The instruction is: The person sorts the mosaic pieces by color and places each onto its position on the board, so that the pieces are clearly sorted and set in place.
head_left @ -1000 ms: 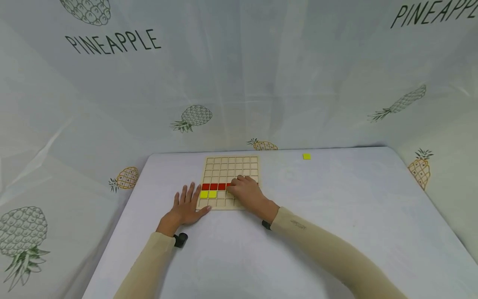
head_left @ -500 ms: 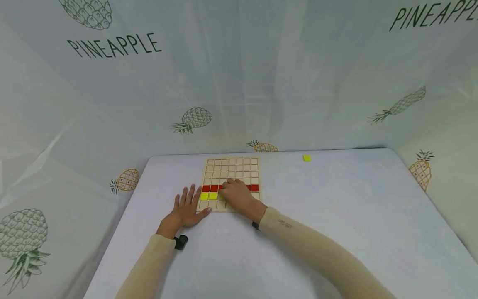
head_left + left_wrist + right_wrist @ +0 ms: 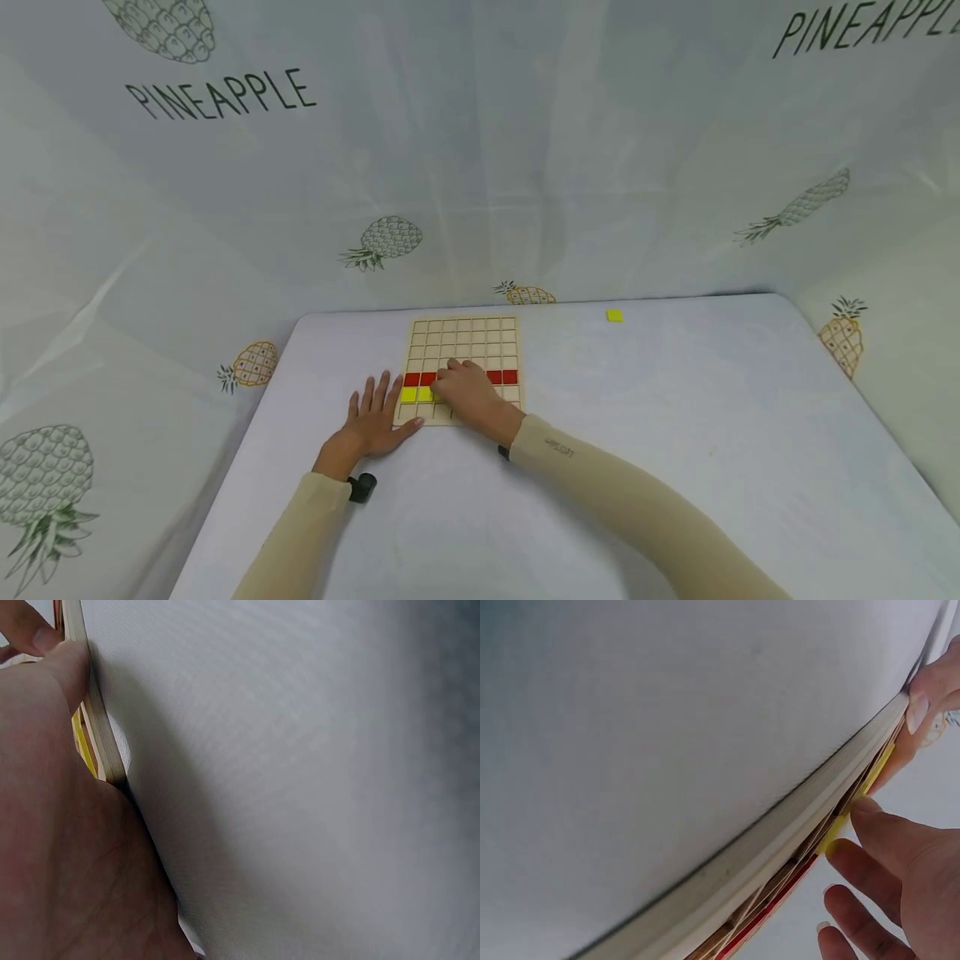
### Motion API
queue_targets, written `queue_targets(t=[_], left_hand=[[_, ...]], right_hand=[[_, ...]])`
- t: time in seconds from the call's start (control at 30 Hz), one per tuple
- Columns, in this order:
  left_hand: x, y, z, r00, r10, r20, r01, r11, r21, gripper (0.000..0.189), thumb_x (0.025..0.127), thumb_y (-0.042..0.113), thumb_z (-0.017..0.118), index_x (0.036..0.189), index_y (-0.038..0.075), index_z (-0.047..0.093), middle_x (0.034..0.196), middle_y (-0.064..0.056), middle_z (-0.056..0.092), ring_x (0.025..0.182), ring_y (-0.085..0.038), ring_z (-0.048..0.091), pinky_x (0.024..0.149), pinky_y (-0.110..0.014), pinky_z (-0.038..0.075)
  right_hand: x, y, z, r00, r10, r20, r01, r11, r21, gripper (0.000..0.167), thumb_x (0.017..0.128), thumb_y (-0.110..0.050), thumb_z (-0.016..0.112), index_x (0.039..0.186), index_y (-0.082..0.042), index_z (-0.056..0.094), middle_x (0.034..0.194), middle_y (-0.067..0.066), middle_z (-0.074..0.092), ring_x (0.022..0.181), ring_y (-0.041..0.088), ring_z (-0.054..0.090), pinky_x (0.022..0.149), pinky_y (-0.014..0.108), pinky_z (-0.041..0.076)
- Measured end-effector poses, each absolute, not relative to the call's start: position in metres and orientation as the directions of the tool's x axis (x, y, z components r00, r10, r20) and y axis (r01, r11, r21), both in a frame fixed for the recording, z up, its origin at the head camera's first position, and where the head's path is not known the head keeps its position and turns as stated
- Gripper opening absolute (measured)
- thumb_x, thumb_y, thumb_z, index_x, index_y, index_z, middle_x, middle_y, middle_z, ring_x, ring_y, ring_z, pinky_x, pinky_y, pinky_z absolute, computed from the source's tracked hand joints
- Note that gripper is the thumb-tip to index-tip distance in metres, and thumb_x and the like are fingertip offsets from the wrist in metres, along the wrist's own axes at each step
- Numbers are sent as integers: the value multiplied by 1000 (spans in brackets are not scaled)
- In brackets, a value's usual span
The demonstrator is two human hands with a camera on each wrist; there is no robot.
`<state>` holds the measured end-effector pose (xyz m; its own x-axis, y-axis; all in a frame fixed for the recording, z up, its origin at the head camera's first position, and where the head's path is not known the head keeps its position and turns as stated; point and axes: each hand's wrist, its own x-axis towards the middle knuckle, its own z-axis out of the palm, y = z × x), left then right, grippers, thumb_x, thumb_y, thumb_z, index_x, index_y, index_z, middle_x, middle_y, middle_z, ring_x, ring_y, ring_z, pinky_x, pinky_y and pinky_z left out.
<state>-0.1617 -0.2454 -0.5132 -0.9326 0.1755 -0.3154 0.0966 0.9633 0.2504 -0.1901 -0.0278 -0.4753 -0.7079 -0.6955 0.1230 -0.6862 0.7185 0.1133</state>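
Note:
A pale wooden grid board (image 3: 465, 337) lies on the table, with a row of red square tiles (image 3: 510, 377) across it. Below the left end of that row sit yellow tiles (image 3: 408, 395). My right hand (image 3: 472, 396) reaches over the board, hiding the middle of both rows. In the right wrist view its thumb and forefinger pinch a yellow tile (image 3: 831, 834) at the board's surface. My left hand (image 3: 371, 423) lies flat with spread fingers by the board's left edge. Its thumb touches the board's near corner, as the left wrist view shows at the board's side (image 3: 105, 742).
A single yellow square tile (image 3: 615, 316) lies apart near the table's back edge, right of the board. Behind the white table (image 3: 675, 400) hangs a pale sheet (image 3: 600, 167) printed with pineapples. Black wrist cameras (image 3: 362, 487) sit on the wrists.
My right hand has moved left along the board, uncovering red tiles on its right side. My left hand stays in place on the board's left edge.

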Motion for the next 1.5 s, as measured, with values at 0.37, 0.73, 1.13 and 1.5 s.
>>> queue_targets(t=[0.37,0.73,1.13,1.5], left_hand=[[-160,-248,-517,-936,187,-298,113,962,249,100,101,59,56,170,5,8,176,-25,-4,160,-51,-7,125,-71,-5],[-163,-249,-518,-937,187,-296,112,961,252,100,101,60,55,170,6,7,176,-24,-4,161,-50,-7,125,-70,-5],[-163,-249,-517,-932,188,-310,107,960,260,100,102,59,54,170,5,6,176,-24,-7,161,-49,-10,125,-70,-6],[-162,-247,-515,-934,184,-306,100,957,271,99,102,58,55,170,5,6,176,-24,-7,161,-49,-10,125,-69,-8]], right_hand=[[-190,20,-467,-741,-646,183,-648,760,58,20,96,-18,80,116,-23,82,123,-4,77,109,20,68,93,35,58],[-238,177,-466,-796,-499,342,-528,849,13,29,90,-14,86,118,-8,81,132,14,73,116,33,69,97,50,57],[-262,266,-464,-884,-429,188,-432,901,25,36,94,-9,80,130,-3,74,139,23,67,126,44,62,102,61,52],[-283,269,-479,-862,-477,168,-485,874,-8,38,98,3,71,135,-2,70,136,22,69,121,45,65,95,60,56]])
